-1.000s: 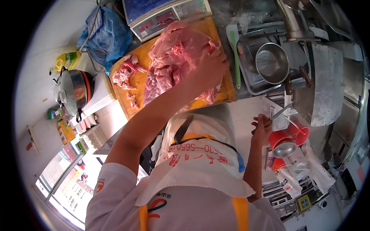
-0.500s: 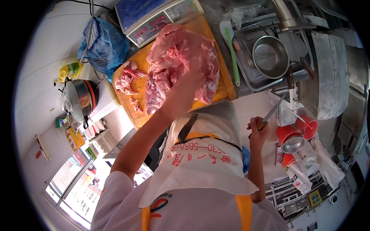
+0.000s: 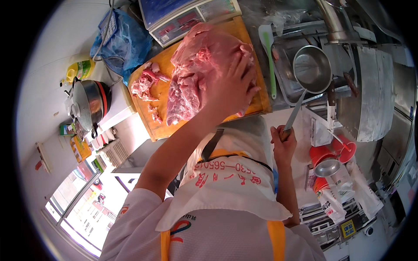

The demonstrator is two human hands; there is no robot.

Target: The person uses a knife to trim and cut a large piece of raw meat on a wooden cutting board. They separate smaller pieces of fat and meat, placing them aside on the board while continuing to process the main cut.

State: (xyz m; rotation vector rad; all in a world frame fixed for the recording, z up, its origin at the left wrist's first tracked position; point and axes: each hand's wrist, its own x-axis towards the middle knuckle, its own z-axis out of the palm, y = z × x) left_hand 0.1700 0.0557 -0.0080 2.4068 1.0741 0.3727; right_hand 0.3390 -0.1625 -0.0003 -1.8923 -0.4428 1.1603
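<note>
A large slab of raw pink meat [image 3: 193, 71] lies on a yellow cutting board [image 3: 152, 126]. My left hand [image 3: 233, 89] rests on the right part of the slab, palm down, its fingers stretched out and apart. Small meat trimmings [image 3: 146, 85] sit on the board to the left of the slab. Off the board's right side, my right hand [image 3: 284, 145] is closed round the wooden handle of a knife [image 3: 294, 112], whose blade points up and away from me. The flesh under my left palm is hidden.
A scale [image 3: 174, 28] stands behind the board. To the right are a green-and-white spatula [image 3: 271, 65], a metal pot [image 3: 311, 69] and red containers [image 3: 321, 154]. At left are a blue plastic bag [image 3: 126, 43] and a lidded pot [image 3: 89, 104].
My left hand has shifted right across the meat, and its fingers have spread. The knife in my right hand has swung from pointing right to a steeper angle.
</note>
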